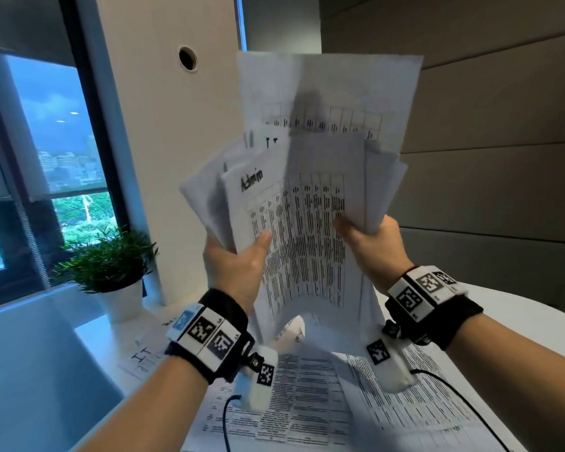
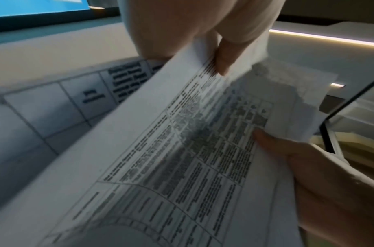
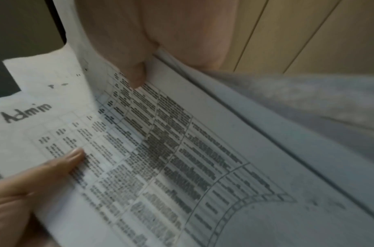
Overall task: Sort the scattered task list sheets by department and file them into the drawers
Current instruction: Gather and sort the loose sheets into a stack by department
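From the head view, the left hand (image 1: 234, 267) and right hand (image 1: 371, 246) each gripped the fanned sheets (image 1: 307, 197) upright above the table (image 1: 535, 308), likely to read headings; the front one said "Admin". The left wrist view showed thumbs pinching blurred printed tables. The right wrist view showed the same grip.

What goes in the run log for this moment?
left hand: grips fanned sheets | right hand: grips same sheets | front sheet: "Admin" | loose sheets on table | filing: not begun
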A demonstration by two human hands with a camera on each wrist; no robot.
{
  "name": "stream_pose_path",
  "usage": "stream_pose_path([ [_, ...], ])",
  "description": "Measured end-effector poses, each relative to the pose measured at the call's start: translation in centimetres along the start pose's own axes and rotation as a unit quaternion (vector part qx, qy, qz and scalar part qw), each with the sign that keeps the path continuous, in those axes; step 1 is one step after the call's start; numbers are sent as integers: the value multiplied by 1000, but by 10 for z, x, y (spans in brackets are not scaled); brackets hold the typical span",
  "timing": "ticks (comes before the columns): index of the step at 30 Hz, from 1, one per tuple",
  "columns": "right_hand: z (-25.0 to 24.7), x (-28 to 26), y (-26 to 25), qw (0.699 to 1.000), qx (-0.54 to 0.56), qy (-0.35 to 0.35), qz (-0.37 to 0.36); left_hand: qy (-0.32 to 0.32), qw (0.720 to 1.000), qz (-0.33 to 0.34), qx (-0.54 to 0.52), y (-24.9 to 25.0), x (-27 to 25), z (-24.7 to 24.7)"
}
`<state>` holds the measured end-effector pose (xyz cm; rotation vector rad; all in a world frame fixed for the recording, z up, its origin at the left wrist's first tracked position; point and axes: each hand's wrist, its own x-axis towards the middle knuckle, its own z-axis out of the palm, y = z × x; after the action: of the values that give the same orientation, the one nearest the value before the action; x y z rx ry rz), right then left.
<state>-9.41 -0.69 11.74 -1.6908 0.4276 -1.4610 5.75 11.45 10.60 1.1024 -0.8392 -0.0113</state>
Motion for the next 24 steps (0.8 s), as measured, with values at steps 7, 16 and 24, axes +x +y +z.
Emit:
stream_pose_path([
  [7, -6, -13, 25, 997, -1, -40, 59, -71, 991, -112, 7, -20, 4, -10],
  [16, -7, -11, 17, 981, 38, -174, 72, 69, 985, -149, 42, -35, 12, -8],
  [24, -48, -26, 63, 854, -313, -363, 201, 219, 947, -234, 39, -40, 61, -63],
])
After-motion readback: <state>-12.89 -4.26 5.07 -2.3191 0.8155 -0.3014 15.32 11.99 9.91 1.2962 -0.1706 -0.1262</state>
